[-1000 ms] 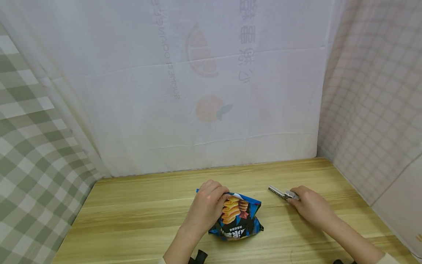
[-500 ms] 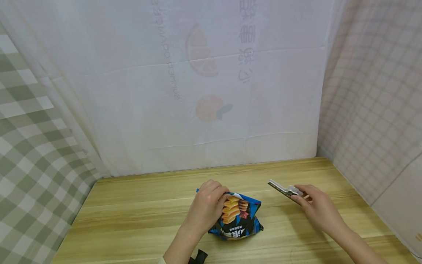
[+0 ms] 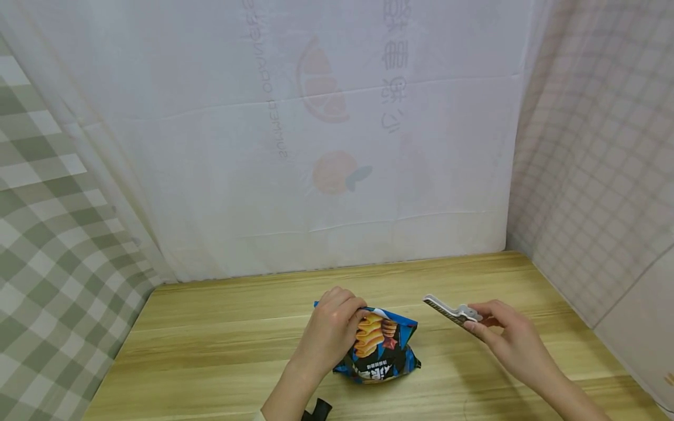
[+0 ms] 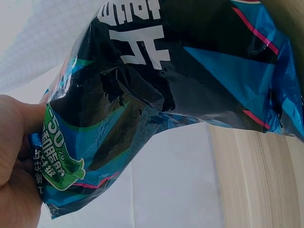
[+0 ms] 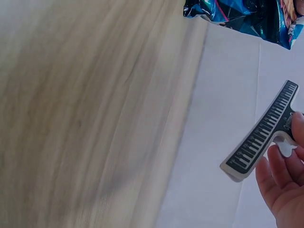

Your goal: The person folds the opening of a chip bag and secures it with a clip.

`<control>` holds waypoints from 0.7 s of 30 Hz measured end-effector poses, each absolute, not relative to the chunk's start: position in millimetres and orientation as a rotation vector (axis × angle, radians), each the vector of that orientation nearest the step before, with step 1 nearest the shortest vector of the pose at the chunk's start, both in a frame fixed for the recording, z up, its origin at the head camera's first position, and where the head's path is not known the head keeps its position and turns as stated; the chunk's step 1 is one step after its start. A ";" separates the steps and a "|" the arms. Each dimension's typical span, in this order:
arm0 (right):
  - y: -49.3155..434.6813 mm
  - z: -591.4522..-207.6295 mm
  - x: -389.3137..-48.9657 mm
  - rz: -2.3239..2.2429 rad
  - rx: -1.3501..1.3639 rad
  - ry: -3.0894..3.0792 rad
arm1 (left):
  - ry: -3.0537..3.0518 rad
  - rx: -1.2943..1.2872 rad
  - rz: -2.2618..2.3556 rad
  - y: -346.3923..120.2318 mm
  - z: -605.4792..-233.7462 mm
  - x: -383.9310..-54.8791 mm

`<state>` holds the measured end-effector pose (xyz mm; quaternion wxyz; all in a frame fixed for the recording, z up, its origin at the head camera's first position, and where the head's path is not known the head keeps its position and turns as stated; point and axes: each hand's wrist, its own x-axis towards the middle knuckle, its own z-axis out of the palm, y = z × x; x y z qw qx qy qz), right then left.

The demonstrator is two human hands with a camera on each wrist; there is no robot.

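Observation:
My left hand [image 3: 332, 321] grips the top edge of a blue and black chip bag [image 3: 379, 348], which stands on the table with pictures of ridged chips on its front. In the left wrist view the bag [image 4: 142, 85] looks creased and bulging, and the fingers pinch its edge at the left. To the right of the bag, my right hand [image 3: 521, 345] pinches a clip [image 3: 446, 310] by its handles. The right wrist view shows a piano-key pattern along the clip's long bar [image 5: 261, 133]. Air separates clip and bag.
The wooden table [image 3: 221, 339] reaches back to a white cloth [image 3: 237, 175] with faded orange prints. A green checked cloth [image 3: 47, 245] hangs at left, a pale grid cloth [image 3: 595, 164] at right. Beside my left forearm is a black piece [image 3: 318, 408].
My right hand has raised the clip off the table and tilted it, the printed bar now showing more, then shifted it slightly toward the bag. Left hand and bag stay put.

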<state>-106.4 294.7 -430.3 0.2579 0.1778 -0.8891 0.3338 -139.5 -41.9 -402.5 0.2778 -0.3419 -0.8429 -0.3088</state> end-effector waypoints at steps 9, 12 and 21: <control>293.4 -432.1 -104.0 0.909 0.723 -2.304 | -2.269 -0.932 -0.830 -43.7 -403.2 -139.8; 293.7 -431.4 -103.3 0.906 0.783 -2.309 | -2.266 -0.932 -0.826 -43.5 -403.5 -139.7; 292.1 -431.3 -101.5 1.000 0.876 -2.334 | -2.266 -0.933 -0.829 -42.3 -404.1 -139.5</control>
